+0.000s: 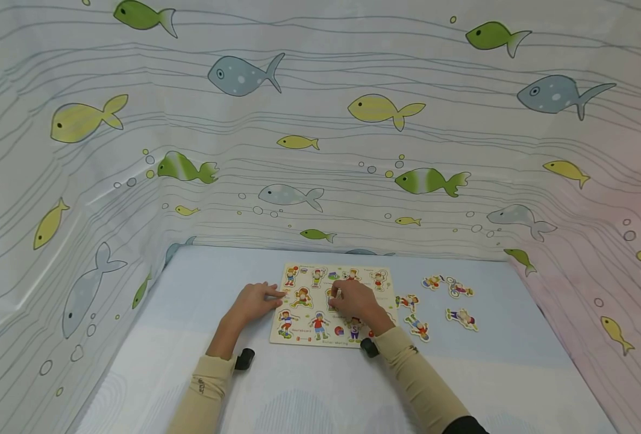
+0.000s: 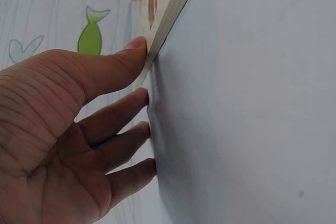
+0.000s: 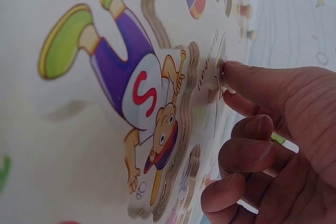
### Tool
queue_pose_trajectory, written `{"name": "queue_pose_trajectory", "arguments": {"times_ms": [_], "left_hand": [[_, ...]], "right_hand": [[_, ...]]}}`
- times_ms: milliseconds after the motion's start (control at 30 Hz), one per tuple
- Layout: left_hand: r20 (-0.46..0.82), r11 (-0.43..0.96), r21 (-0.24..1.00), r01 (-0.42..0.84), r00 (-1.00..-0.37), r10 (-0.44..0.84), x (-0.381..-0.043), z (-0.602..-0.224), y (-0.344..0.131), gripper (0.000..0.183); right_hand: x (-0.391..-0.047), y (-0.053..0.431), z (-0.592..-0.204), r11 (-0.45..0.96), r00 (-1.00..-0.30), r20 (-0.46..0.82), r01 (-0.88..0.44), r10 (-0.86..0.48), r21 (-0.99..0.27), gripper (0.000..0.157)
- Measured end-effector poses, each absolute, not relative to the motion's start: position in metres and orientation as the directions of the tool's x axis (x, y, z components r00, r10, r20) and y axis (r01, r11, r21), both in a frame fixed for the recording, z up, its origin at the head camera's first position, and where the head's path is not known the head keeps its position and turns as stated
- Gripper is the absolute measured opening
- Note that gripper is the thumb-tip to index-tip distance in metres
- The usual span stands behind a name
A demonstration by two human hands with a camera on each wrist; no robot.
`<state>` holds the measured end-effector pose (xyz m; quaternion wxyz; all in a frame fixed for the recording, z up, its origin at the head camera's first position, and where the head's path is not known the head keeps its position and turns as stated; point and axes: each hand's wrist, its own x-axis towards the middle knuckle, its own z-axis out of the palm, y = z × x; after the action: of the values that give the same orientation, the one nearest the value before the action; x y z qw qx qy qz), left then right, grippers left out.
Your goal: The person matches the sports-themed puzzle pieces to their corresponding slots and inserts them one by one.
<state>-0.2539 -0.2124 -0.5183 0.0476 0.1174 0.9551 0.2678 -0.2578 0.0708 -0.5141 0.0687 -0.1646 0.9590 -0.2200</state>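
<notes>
A wooden puzzle board [image 1: 318, 305] with pictures of children at sports lies flat on the table. My left hand [image 1: 256, 301] is at its left edge. In the left wrist view the thumb [image 2: 128, 64] touches the board's side, while the other fingers rest on the tablecloth. Over the middle of the board, my right hand [image 1: 353, 298] pinches a puzzle piece [image 1: 330, 299] between thumb and index finger. Most of that piece is hidden by the fingers. The baseball player piece [image 3: 139, 93] sits in the board close to this hand.
Several loose puzzle pieces [image 1: 461, 319] lie to the right of the board, one [image 1: 407, 302] close by its right edge. A pale cloth covers the table [image 1: 309, 392]. Behind and at both sides hangs a fish-print curtain [image 1: 320, 169].
</notes>
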Motion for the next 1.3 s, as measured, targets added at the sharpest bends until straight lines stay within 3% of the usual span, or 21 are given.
{"name": "queue_pose_trajectory", "arguments": {"times_ms": [1300], "left_hand": [[-0.037,0.831,0.523,0.192,-0.968,0.247,-0.254,-0.517,-0.212,0.024]], "right_hand": [[-0.251,0.093,-0.503,0.837,-0.95,-0.02,-0.264,-0.311,-0.479,0.012]]}}
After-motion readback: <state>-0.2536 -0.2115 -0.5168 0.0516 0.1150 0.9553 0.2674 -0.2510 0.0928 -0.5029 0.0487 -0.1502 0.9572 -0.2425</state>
